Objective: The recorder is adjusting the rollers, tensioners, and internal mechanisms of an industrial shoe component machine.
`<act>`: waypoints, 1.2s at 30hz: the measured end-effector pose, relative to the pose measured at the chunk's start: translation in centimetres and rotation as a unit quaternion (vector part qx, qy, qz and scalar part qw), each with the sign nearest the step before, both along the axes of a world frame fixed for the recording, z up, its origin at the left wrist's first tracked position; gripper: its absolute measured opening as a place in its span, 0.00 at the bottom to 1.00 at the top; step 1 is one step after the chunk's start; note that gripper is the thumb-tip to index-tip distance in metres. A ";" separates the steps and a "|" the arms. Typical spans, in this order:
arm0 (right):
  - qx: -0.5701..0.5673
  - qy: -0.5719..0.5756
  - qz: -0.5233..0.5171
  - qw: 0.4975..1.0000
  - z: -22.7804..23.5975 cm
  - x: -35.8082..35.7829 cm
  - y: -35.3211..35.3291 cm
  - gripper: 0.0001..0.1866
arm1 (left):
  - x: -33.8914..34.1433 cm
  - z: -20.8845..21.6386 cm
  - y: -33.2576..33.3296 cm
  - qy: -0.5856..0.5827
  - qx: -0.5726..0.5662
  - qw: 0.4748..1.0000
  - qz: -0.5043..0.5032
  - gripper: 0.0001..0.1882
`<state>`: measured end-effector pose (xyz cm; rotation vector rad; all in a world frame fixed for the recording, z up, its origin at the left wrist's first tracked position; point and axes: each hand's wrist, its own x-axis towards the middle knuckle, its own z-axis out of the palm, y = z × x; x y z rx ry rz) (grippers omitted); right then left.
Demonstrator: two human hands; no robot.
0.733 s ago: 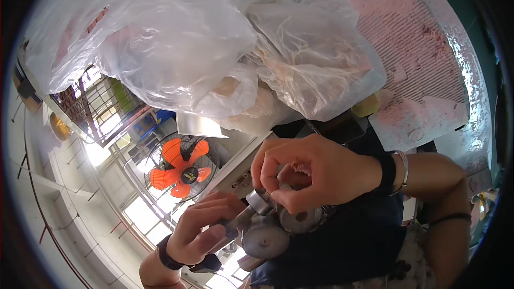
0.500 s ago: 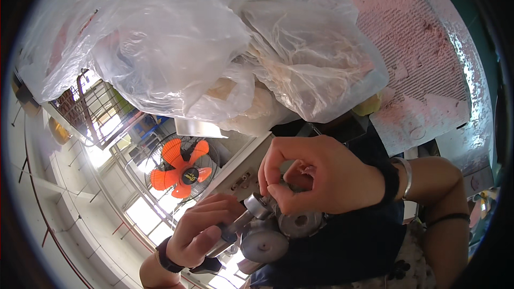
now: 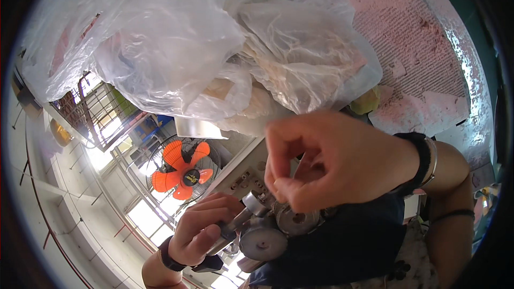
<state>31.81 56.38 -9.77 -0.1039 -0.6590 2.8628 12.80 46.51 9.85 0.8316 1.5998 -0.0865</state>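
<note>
My left hand (image 3: 201, 230) is closed around a shiny metal rod with a wider cylindrical end (image 3: 255, 204), low in the middle of the head view. Just above that end, my right hand (image 3: 348, 163) is pinched, thumb tip against the fingers. Anything between those fingertips is too small or hidden to name. Beside the rod are a round grey metal disc (image 3: 263, 244) with a small hole at its centre and a second disc (image 3: 297, 221) to its right. The right hand partly covers the second disc from above.
Crumpled clear plastic bags (image 3: 176, 37) fill the far side, next to a pink-dusted ribbed sheet (image 3: 415, 37). An orange-bladed fan (image 3: 184, 174) stands beyond the left hand. A wire basket (image 3: 88, 109) is further left. Dark cloth (image 3: 342, 241) lies below the right hand.
My right hand has lifted slightly up and to the right, away from the rod's end, still pinched. The left hand and the rod stay almost where they were.
</note>
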 end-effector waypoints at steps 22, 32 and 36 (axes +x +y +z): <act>0.143 -0.027 0.023 0.989 1.2 1.9 -1.6 0.12 | 1.0 0.3 -0.7 0.085 0.125 0.986 -0.077 0.12; 0.136 -0.079 -0.101 0.982 1.1 1.7 -5.8 0.17 | 2.9 3.1 0.9 0.191 0.278 0.917 -0.214 0.17; 0.134 -0.134 -0.181 0.965 1.0 2.5 -7.8 0.15 | 5.6 4.7 1.8 0.203 0.281 0.889 -0.300 0.11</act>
